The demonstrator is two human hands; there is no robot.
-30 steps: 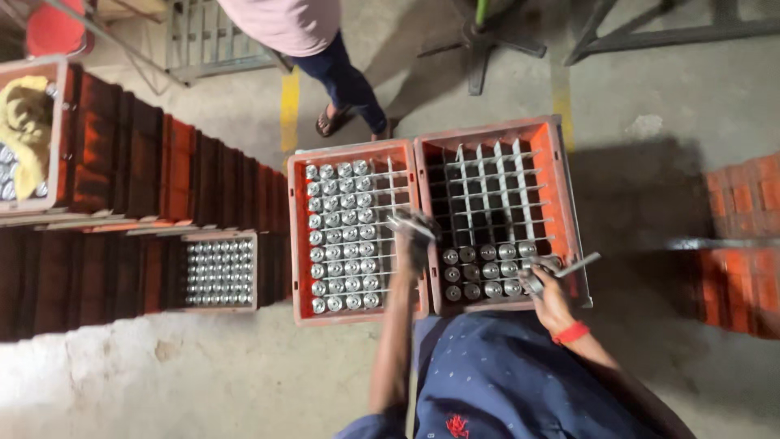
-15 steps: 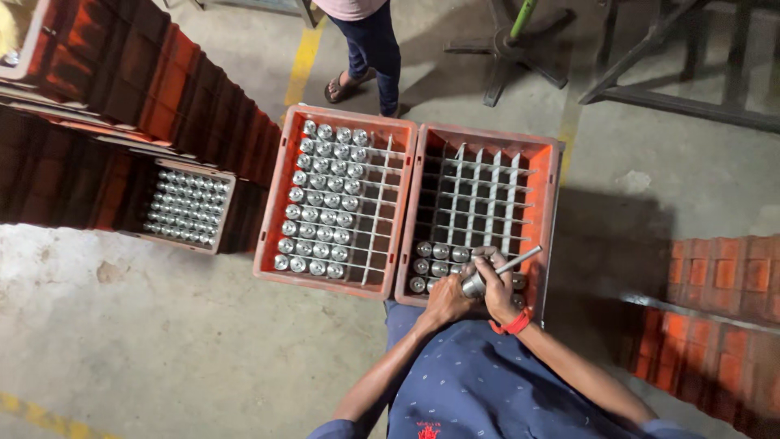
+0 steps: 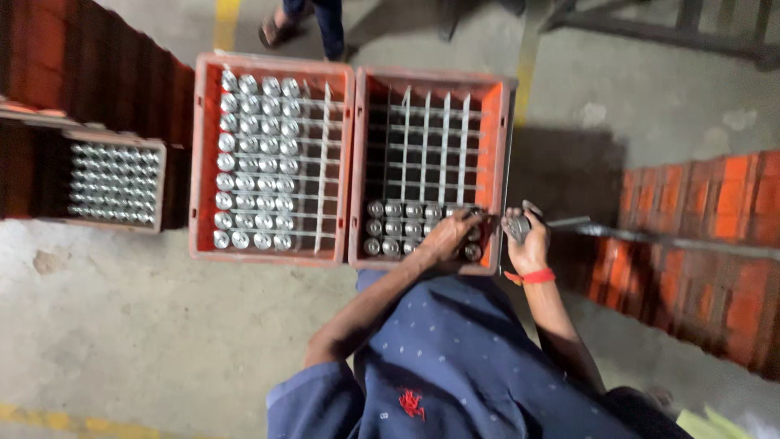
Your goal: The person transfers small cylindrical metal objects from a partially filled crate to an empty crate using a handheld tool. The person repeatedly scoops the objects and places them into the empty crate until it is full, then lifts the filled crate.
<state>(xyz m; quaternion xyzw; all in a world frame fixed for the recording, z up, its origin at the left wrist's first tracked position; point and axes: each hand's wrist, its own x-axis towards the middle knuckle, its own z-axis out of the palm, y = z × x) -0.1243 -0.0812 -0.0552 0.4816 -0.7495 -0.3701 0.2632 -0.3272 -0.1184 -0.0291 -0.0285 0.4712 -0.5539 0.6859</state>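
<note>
Bottles (image 3: 418,228): capped, two rows filling the near end of the right crate (image 3: 497,162). Step judged: loading. Left hand (image 3: 451,234) rests on them, grip state unclear. Right hand (image 3: 526,240), just outside that crate's right wall, closed round a bottle (image 3: 517,228). Next calls for an empty cell. Left crate (image 3: 205,162) adjoining, mostly full.

Two crates are sitting side by side and touching on the floor (image 3: 122,325): the left crate (image 3: 272,158) is holding capped bottles (image 3: 253,162) in most cells, while the right crate (image 3: 431,167) is holding bottles (image 3: 394,226) only in its two near rows. The left hand (image 3: 449,236) is resting in the right crate's near right corner, with the right hand (image 3: 524,240) hovering just outside its right wall. A third crate (image 3: 114,183) is sitting further left among stacked crates (image 3: 81,73), more stacks (image 3: 699,244) are lying to the right, and another person's feet (image 3: 305,24) are standing beyond the crates.
</note>
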